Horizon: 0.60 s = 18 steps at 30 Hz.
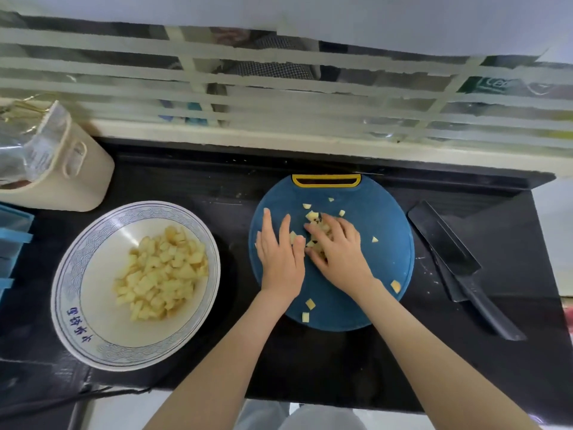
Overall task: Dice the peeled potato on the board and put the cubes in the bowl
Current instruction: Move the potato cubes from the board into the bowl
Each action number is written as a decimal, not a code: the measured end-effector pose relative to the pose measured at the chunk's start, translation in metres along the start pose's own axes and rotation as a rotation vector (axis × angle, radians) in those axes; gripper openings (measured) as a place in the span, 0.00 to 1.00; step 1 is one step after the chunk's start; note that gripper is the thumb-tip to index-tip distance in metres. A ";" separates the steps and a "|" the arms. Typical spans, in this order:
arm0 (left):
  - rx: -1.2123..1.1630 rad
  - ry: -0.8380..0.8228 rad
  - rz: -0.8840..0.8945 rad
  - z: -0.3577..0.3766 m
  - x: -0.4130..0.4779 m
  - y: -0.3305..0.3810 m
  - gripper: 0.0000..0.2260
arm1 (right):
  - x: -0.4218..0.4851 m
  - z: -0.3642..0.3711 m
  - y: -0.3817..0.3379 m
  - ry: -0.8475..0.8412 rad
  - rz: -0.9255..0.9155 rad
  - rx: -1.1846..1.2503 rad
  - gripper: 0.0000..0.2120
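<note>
Cubes (311,216) under curled right hand (338,246) — left hand (280,256) flat beside.

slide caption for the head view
Left hand and right hand gather cubes on the board; bowl part full, knife aside.

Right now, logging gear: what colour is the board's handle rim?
Yellow handle rim, on a dark blue board; head view.
</note>
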<state>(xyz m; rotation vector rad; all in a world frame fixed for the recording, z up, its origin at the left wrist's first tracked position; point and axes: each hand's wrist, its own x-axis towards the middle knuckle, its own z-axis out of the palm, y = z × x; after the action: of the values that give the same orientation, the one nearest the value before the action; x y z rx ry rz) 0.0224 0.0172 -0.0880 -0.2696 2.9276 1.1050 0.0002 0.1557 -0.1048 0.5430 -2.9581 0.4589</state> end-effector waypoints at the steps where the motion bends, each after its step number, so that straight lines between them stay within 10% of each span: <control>1: -0.041 0.008 -0.011 -0.002 0.001 0.002 0.28 | 0.002 0.002 -0.001 0.022 0.009 0.008 0.19; 18: -0.069 0.148 0.069 -0.045 0.016 0.010 0.25 | 0.038 -0.016 -0.030 -0.151 0.359 -0.213 0.15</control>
<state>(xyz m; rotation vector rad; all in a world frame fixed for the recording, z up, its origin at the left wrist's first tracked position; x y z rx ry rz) 0.0079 -0.0076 -0.0491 -0.2646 3.0527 1.2496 -0.0239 0.1215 -0.0760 0.0226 -3.2040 0.1277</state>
